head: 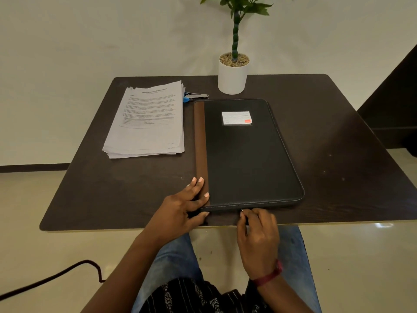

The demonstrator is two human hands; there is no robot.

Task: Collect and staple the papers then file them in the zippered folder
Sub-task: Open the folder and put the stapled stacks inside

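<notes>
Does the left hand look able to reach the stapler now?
Likely yes: the left hand only rests on the folder, and the stapler lies exposed between the paper stack and folder's far corner.

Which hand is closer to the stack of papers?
Left. The left hand rests on the folder's brown spine, toward the person from the stack of papers; the right hand pinches the zipper pull farther right.

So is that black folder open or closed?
Closed: the folder lies flat with its cover down, and the right hand pinches the zipper pull at its near edge.
</notes>
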